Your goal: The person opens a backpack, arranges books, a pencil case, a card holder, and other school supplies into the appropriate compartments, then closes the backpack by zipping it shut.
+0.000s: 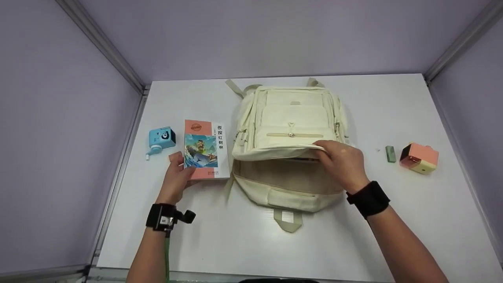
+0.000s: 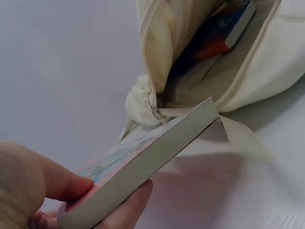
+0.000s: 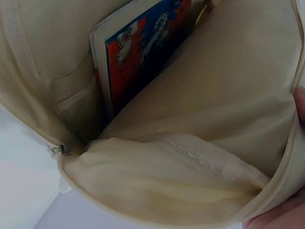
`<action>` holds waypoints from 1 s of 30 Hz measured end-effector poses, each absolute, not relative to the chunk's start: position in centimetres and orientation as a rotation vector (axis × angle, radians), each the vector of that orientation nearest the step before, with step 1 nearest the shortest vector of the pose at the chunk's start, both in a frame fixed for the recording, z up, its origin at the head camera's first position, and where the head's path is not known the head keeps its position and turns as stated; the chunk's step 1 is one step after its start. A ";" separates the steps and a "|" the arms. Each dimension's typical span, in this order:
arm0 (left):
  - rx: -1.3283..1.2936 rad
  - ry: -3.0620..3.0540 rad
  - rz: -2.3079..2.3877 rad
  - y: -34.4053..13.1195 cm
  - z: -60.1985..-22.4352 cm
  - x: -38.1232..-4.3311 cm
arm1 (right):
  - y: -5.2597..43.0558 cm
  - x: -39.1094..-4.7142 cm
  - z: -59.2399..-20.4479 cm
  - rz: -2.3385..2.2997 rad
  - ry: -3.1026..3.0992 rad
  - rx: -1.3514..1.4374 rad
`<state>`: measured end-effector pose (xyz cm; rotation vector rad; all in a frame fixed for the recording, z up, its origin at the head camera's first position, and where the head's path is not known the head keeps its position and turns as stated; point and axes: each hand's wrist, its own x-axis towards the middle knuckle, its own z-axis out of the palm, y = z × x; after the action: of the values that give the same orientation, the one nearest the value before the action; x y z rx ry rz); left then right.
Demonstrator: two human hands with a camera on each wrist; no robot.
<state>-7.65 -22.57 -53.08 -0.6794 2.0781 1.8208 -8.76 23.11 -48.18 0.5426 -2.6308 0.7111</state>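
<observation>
1. Paperback in coral and white (image 1: pixel 204 151) is pinched by the left hand (image 1: pixel 175 177) at nine o'clock of the cream fabric backpack (image 1: pixel 289 143).
2. Its front panel (image 1: pixel 294 118) (gripped by the right hand (image 1: pixel 342 163)) is best held high, seemingly for flat entry.

Soft light, faint blurred shadows.
</observation>
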 end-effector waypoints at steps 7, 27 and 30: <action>-0.567 2.026 1.804 -22.2 -50.9 -4.5 | 22.5 -10.1 -46.8 0.748 -2.598 0.403; -0.173 1.635 1.785 -15.4 -50.7 -3.8 | 22.0 -10.8 -46.0 0.804 -2.576 0.398; -0.177 1.570 1.838 -12.4 -51.4 -4.7 | 21.7 -10.8 -46.1 0.805 -2.601 0.402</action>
<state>-4.74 -12.40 -51.43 -0.1770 1.5696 1.8385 -10.79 21.69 -46.08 0.4024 -2.6005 0.8052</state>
